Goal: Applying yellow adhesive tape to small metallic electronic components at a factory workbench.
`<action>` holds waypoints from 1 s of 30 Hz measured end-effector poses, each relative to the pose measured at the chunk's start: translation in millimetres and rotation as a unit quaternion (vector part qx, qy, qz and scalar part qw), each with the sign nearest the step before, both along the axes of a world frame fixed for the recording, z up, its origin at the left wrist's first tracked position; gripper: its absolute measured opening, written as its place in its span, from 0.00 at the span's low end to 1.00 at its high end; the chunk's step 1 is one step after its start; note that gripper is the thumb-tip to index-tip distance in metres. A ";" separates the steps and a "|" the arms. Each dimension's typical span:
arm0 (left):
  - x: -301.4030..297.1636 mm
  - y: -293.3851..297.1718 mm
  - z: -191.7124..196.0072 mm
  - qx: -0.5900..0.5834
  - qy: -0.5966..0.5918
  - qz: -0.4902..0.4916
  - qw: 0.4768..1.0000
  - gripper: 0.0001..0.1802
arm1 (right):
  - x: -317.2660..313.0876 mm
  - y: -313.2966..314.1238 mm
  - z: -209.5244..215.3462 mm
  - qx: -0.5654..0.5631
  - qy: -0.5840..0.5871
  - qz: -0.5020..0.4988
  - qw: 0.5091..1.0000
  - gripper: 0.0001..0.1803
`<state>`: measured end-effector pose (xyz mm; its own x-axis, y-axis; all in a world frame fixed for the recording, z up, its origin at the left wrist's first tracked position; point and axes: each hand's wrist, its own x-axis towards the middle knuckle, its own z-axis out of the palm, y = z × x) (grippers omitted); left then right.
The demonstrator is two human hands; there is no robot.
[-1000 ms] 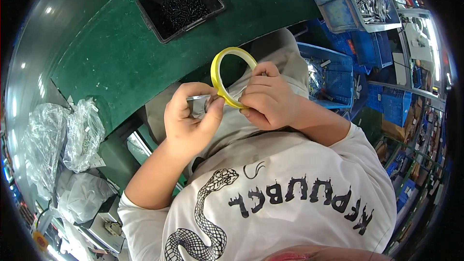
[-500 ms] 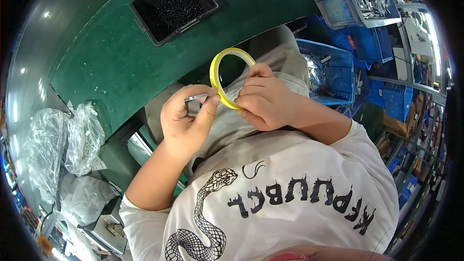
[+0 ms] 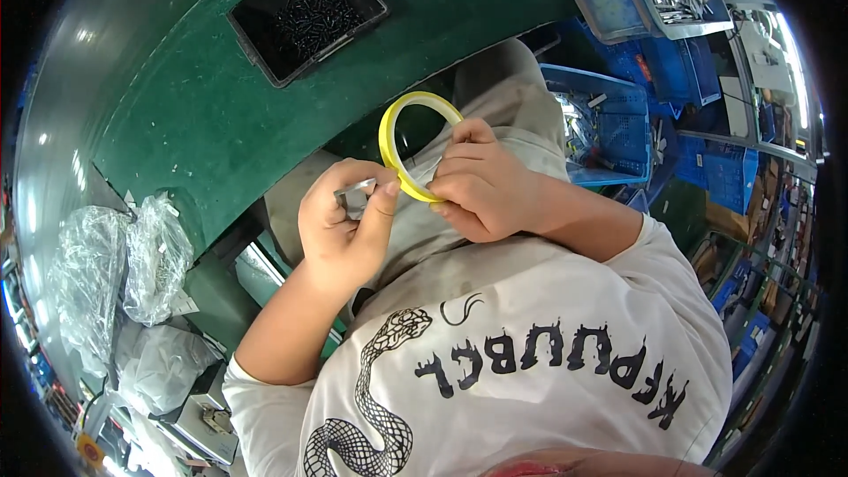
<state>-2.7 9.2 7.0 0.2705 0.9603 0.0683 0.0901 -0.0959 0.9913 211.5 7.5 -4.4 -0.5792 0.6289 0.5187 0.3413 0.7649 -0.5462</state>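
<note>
A roll of yellow tape (image 3: 387,140) is held above my lap, its ring standing tilted with a pale inner core. My right hand (image 3: 488,178) is closed around the right side of the roll. In my curled left hand (image 3: 343,223) sits a small shiny metal piece (image 3: 357,200), angular in shape, between the fingers and the palm. The left thumb and index fingertips meet at the roll's left edge; whether they pinch a loose tape end is too small to tell.
A black bin (image 3: 281,66) of small dark parts stands on the green table (image 3: 190,137). Clear plastic bags (image 3: 159,256) lie at the left. On the right are a blue crate (image 3: 623,137) with parts and a tray (image 3: 609,13) with metal pieces.
The metal piece in my left hand has tilted slightly. Both hands keep their hold, with the tape roll almost in the same place.
</note>
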 end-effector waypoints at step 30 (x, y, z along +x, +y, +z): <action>-10.9 24.7 4.1 0.390 0.161 -0.042 0.906 0.22 | 2.8 6.4 6.7 0.082 -0.030 0.028 0.996 0.19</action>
<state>-13.6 33.9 11.2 0.4666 0.6293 0.6215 0.3219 -0.7753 0.5433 214.3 13.9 2.3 -0.6432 0.5044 0.5761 0.3243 0.8610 -0.3917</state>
